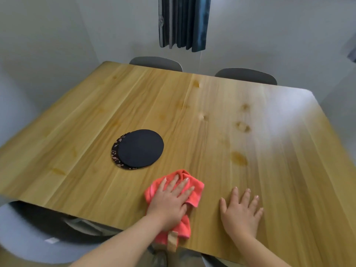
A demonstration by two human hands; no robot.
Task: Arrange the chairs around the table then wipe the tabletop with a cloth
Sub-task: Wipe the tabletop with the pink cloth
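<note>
The middle of the cloth [193, 186] is covered by the left hand [171, 202]. Only a crescent of the patterned mat [115, 152] is seen; the rest is hidden under the black mat [141, 148]. Of the far-left chair [156, 63] and the far-right chair [245, 76], only the backrest tops are shown above the far edge of the table [250, 112]. The near-left chair [28, 236] is partly hidden beneath the table and cut by the left edge. The curtain [183, 22] is cropped at the top.
</note>
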